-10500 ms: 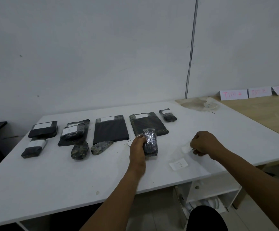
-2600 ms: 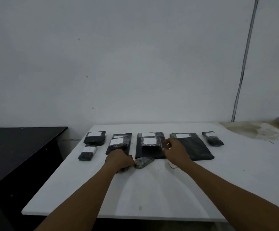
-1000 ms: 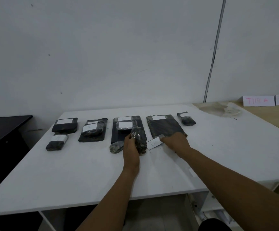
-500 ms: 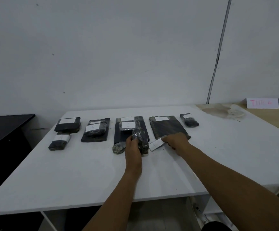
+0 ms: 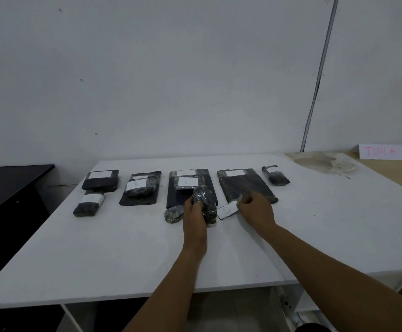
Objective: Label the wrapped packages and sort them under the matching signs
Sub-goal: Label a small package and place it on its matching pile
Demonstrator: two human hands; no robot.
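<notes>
My left hand (image 5: 193,214) grips a dark wrapped package (image 5: 204,202), holding it upright on the white table (image 5: 123,248). Just to its right, my right hand (image 5: 255,209) pinches a white label marked D (image 5: 227,211) by its right end, close to the package. Another unlabelled wrapped package (image 5: 173,213) lies left of my left hand. Behind them sit several dark packages with white labels, among them a flat one (image 5: 245,184) and a stack marked C (image 5: 187,182).
More labelled packages lie at the back left (image 5: 100,179), (image 5: 139,186), (image 5: 88,204) and a small one at the back right (image 5: 276,177). White signs with pink writing (image 5: 382,152) lean on the wall over a wooden table. A black desk (image 5: 8,180) stands to the left.
My left hand lifted the small package off the table and stood it upright. My right hand took up the D label and holds it beside the package; little has moved in the last half second.
</notes>
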